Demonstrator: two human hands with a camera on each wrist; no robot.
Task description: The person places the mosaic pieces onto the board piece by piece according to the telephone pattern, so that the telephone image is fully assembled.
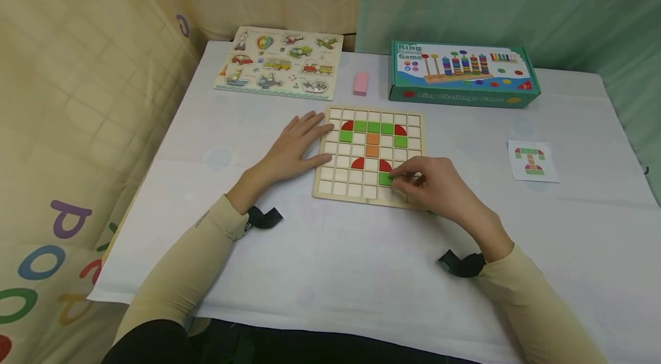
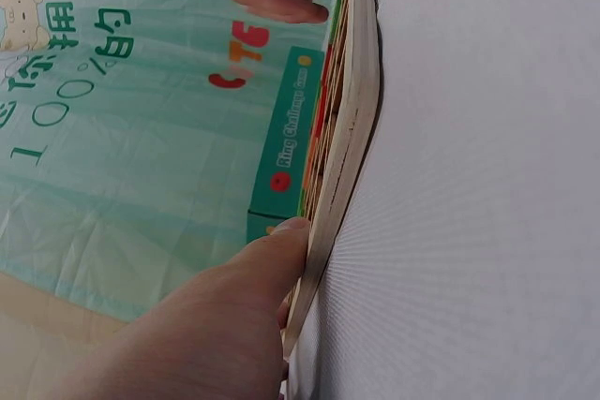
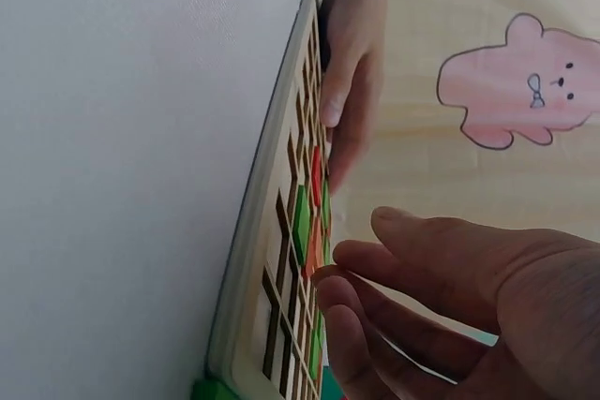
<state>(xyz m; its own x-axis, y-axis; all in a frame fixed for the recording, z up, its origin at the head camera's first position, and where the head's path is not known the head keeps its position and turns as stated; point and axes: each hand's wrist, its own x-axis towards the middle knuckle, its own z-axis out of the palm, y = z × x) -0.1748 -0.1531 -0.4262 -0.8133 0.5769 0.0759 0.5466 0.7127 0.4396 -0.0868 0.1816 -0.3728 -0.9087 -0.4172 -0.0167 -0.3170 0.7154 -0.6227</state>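
Note:
A wooden grid board (image 1: 338, 187) lies on the table with red quarter-round, green and orange tiles in some cells. My left hand (image 1: 291, 148) rests spread at its left edge, the thumb (image 2: 281, 236) on the rim in the left wrist view. Over the lower right of the board is my right hand (image 1: 439, 186), its fingertips right at a green square tile (image 1: 384, 178) below a red quarter-round (image 1: 385, 166). In the right wrist view, that green tile (image 3: 301, 222) stands slightly proud of the grid, and the right hand's thumb and fingers (image 3: 361, 259) are loosely bent and apart.
A small pattern card (image 1: 533, 161) lies to the right. Behind the board are a vehicle picture puzzle (image 1: 279, 80), a pink block (image 1: 361, 84) and a green Ring Challenge Game box (image 1: 465, 97). Something green (image 3: 214, 389) peeks out at the board's near right corner.

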